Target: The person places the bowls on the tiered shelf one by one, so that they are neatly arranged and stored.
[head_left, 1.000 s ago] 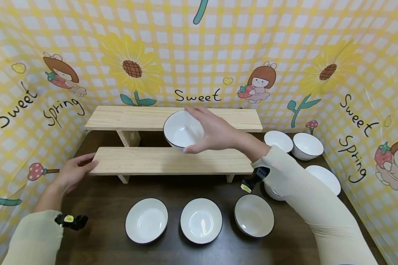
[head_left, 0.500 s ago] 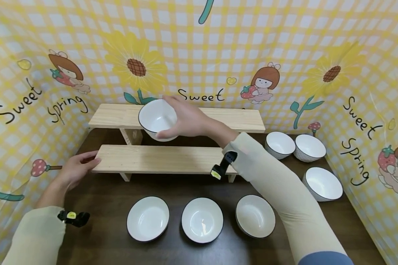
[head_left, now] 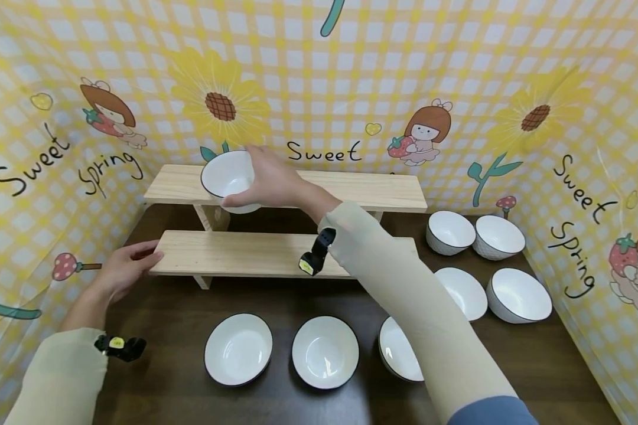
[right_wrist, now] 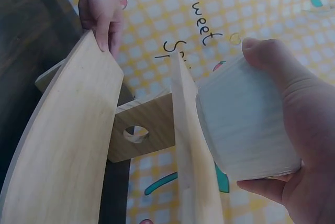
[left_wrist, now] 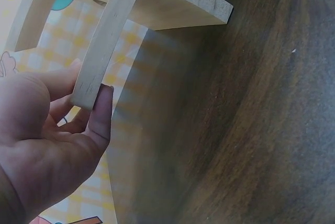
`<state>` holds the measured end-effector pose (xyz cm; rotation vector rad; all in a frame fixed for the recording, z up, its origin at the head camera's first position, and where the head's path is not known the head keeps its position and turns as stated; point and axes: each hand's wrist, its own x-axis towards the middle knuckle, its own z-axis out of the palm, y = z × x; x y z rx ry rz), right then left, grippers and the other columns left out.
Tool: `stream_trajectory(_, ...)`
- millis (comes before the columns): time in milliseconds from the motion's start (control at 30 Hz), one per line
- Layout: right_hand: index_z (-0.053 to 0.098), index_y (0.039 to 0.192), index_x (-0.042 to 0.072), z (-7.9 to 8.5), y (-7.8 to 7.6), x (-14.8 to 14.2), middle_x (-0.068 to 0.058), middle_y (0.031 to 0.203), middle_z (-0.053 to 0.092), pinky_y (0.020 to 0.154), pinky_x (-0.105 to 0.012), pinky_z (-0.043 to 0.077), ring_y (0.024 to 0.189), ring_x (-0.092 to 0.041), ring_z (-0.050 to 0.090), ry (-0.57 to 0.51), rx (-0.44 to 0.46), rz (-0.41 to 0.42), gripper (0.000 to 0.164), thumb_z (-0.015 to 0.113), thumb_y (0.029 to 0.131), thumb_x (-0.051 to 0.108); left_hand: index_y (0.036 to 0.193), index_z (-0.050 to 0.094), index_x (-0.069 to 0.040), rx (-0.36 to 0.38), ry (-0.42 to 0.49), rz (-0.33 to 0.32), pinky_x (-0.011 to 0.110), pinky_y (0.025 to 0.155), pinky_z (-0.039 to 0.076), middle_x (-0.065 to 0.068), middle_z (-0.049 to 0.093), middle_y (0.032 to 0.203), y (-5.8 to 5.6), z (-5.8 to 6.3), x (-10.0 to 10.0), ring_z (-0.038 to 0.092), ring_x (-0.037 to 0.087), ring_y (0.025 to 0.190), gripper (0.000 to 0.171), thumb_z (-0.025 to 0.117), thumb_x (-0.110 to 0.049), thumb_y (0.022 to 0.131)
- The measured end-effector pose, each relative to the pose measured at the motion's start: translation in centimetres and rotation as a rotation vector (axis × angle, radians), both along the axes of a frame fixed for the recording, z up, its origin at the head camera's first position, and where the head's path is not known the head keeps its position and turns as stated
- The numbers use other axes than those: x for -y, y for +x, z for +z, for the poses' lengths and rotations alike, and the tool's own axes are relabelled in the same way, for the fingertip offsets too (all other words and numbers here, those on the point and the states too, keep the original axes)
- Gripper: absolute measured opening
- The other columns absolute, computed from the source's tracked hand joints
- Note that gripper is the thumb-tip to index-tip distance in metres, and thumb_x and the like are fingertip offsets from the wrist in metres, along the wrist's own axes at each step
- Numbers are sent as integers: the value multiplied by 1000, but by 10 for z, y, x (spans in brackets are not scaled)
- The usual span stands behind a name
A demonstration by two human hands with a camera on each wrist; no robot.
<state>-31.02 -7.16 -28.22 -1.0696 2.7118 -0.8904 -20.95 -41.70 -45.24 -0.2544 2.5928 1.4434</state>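
My right hand (head_left: 273, 177) grips a white bowl (head_left: 227, 174) with a dark rim, thumb and fingers spread around its side. In the head view the bowl overlaps the left part of the upper board of a two-tier wooden shelf (head_left: 351, 189). From the right wrist view, the bowl (right_wrist: 246, 119) shows its pale outer wall close beside the upper board's edge. My left hand (head_left: 127, 268) pinches the left end of the lower board (head_left: 276, 254). The left wrist view shows the thumb and fingers of this hand (left_wrist: 57, 124) on opposite faces of the board end (left_wrist: 102, 51).
Three dark-rimmed bowls stand in a row in front of the shelf, among them a left bowl (head_left: 238, 349) and a middle bowl (head_left: 325, 352); my right sleeve partly covers the third (head_left: 399, 351). Several more bowls, including a patterned one (head_left: 498, 237), stand at the right. Checkered cloth (head_left: 319, 77) surrounds the dark table.
My right hand has carried the bowl leftward and slightly back, from the shelf's middle to over the left part of the upper board. The left hand keeps its hold on the lower board.
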Motion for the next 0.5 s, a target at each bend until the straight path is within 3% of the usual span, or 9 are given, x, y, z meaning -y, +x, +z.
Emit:
stream_trajectory(267, 27, 157, 3, -11, -10, 18, -13, 146, 41, 90, -26, 49, 119, -18, 48, 30, 16, -88, 116, 82, 75, 62, 157, 30, 4, 7, -13, 1, 16, 75, 51, 36, 37, 151, 0, 3, 1, 53, -9, 88, 75, 52, -45, 105)
stream_trajectory(500, 32, 156, 6, -19, -16, 23, -10, 143, 42, 91, -26, 48, 119, -16, 45, 9, 55, -110, 110, 82, 76, 62, 157, 32, 3, 20, -27, 6, 19, 76, 52, 35, 39, 150, 1, 3, -1, 54, -4, 90, 73, 52, -45, 105)
